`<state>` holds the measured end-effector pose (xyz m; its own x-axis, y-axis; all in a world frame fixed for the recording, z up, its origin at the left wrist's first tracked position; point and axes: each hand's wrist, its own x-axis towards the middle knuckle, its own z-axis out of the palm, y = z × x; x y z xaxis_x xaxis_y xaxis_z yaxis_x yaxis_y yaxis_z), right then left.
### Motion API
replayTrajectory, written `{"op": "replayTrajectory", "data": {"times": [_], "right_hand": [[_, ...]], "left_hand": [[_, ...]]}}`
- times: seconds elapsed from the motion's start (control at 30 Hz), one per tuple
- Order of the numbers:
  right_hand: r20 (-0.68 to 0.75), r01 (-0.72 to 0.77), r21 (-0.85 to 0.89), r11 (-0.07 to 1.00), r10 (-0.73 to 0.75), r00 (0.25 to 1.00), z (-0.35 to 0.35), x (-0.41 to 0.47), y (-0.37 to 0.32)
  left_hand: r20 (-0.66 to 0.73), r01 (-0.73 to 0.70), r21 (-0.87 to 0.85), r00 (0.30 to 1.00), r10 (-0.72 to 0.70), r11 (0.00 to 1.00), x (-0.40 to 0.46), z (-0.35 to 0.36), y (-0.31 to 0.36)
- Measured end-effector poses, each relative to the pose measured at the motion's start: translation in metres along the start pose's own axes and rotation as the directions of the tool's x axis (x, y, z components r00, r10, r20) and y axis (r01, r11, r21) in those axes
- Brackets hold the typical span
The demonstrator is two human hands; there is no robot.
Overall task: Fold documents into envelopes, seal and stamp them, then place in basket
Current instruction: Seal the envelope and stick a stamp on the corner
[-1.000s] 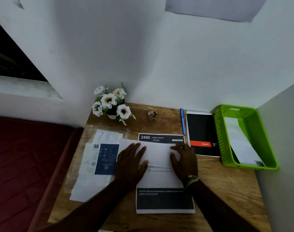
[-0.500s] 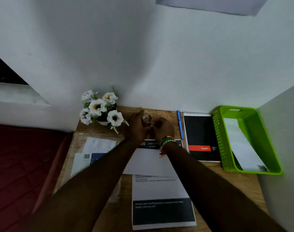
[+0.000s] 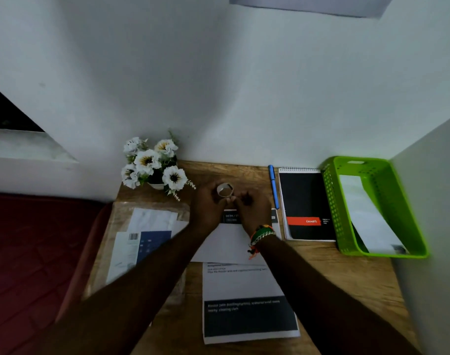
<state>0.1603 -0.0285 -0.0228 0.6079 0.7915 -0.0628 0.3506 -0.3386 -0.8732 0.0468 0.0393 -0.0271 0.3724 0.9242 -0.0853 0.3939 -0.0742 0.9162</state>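
Head view | left hand (image 3: 208,210) grip: clasping tape roll (image 3: 225,190) at table (image 3: 346,272) rear | right hand (image 3: 252,208) grip: fingertips pinched at roll's edge | folded document (image 3: 244,285) under forearms | green basket (image 3: 408,216) far right, holding envelope (image 3: 367,216)

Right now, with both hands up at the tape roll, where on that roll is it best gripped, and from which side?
Probably by the outer rim of the tape roll, from the left. It stands on edge with its open core facing the camera, and the left hand already cups that side. That leaves the right hand free at the near right edge, apparently picking at the tape end.
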Motion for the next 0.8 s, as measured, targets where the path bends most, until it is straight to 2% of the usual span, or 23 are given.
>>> {"op": "replayTrajectory", "data": {"times": [0.13,0.43,0.7,0.8], "right_hand": [[0.021,0.06,0.074,0.995,-0.062,0.998,-0.015,-0.026,0.002],[0.137,0.182,0.005,0.983,-0.181,0.974,-0.042,-0.061,-0.005],[0.194,0.237,0.016,0.971,-0.235,0.952,-0.054,-0.073,-0.019],[0.203,0.209,0.015,0.978,-0.208,0.957,-0.057,-0.075,-0.022]], "left_hand": [[0.04,0.041,-0.175,0.999,-0.034,0.984,-0.033,-0.008,0.016],[0.166,0.018,-0.108,0.986,0.0,0.994,-0.067,-0.024,0.015],[0.172,0.034,-0.126,0.985,-0.012,0.991,-0.075,-0.036,0.025],[0.177,0.046,-0.14,0.984,-0.02,0.989,-0.078,-0.039,0.028]]}}
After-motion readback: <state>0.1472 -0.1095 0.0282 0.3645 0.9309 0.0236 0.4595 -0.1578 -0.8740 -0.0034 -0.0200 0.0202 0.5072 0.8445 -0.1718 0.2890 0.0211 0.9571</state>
